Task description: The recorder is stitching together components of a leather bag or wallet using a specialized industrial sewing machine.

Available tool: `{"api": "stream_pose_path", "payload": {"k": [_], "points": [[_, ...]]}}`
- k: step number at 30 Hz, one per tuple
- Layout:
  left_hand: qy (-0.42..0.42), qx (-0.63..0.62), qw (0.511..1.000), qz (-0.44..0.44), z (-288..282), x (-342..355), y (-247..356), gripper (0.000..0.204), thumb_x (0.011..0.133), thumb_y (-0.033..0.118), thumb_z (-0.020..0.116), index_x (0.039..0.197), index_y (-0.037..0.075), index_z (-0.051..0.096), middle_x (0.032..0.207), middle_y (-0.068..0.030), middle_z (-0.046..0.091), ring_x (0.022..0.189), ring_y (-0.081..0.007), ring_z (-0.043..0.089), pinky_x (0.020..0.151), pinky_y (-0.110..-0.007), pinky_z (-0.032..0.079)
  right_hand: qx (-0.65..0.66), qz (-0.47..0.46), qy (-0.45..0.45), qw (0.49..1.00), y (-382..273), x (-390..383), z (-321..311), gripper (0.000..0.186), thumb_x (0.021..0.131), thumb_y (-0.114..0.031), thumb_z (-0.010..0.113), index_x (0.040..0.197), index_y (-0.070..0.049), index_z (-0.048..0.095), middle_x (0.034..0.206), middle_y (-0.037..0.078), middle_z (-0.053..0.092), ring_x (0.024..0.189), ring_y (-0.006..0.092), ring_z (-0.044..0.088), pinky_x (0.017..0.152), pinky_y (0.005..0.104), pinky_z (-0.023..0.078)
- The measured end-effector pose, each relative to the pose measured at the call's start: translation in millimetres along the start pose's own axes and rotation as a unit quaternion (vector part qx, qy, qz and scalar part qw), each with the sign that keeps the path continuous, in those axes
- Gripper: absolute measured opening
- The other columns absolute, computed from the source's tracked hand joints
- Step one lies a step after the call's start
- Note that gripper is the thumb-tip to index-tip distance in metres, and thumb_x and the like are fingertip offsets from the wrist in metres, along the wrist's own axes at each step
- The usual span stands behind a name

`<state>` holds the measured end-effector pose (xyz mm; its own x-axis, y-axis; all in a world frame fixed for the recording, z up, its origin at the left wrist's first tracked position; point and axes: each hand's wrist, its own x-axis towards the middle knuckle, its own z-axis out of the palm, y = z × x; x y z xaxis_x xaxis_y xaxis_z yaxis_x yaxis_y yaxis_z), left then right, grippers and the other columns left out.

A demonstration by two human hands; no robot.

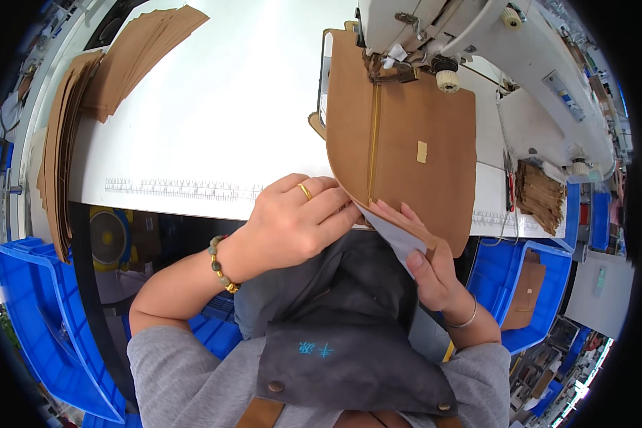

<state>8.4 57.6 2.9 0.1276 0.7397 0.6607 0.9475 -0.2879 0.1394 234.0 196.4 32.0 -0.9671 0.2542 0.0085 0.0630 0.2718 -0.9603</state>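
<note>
Head view: right hand (435, 274) pinches the turned-up lower edge of the brown panel (431, 192), thumb on the pale underside; left hand (299, 222) curls at its lower-left edge, fingertips hidden, grip can't tell. Panel sits centre to right, top end under machine (535, 50), upper right. Uneven pull could skew the zip (374, 143); overhang past the table (192, 143) might drag it.

A brown panel (435, 182) with a gold strip (374, 143) lies beneath the sewing machine (524, 53), near edge lifted.
</note>
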Motion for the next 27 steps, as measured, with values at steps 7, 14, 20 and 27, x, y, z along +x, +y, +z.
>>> {"api": "stream_pose_path", "payload": {"k": [7,14,20,27], "points": [[-0.064,0.060,0.996,0.022,-1.0,3.5,18.0,0.026,0.078,0.013,0.066,0.098,-0.002,0.072,0.109,-0.0170,0.073,0.103,-0.0293,0.071,0.075,-0.033,0.056,-0.166,-0.005,0.143,0.976,6.2,-17.2,-40.6,0.072,0.112,-0.056,0.031,0.142,0.000,0.064,0.157,0.022,0.052,0.150,0.0363,0.045,0.126,0.0451,0.027],[-0.141,0.169,0.975,0.032,1.9,12.4,38.1,0.024,0.085,0.014,0.065,0.099,-0.005,0.071,0.110,-0.0250,0.076,0.101,-0.0342,0.074,0.077,-0.036,0.056,0.282,0.165,0.194,0.925,54.9,-32.3,-154.2,0.047,0.106,-0.016,0.057,0.146,0.008,0.051,0.131,0.023,0.067,0.060,0.0069,0.054,0.050,0.0172,0.041],[-0.173,0.185,0.967,0.029,2.3,11.3,39.6,0.029,0.083,0.014,0.064,0.103,-0.006,0.069,0.115,-0.0254,0.074,0.106,-0.0350,0.068,0.081,-0.036,0.056,0.310,0.167,-0.053,0.935,84.4,-63.0,-134.9,0.049,0.102,-0.016,0.063,0.143,0.008,0.054,0.126,0.020,0.070,0.074,0.0170,0.064,0.064,0.0276,0.052],[-0.163,0.186,0.968,0.040,0.6,15.3,40.9,0.021,0.084,0.015,0.064,0.095,-0.003,0.069,0.113,-0.0248,0.076,0.106,-0.0364,0.071,0.081,-0.037,0.057,0.352,0.123,0.013,0.928,89.0,-38.2,-85.9,0.046,0.101,-0.017,0.064,0.140,0.006,0.057,0.124,0.019,0.070,0.082,0.0208,0.065,0.070,0.0312,0.053]]}}
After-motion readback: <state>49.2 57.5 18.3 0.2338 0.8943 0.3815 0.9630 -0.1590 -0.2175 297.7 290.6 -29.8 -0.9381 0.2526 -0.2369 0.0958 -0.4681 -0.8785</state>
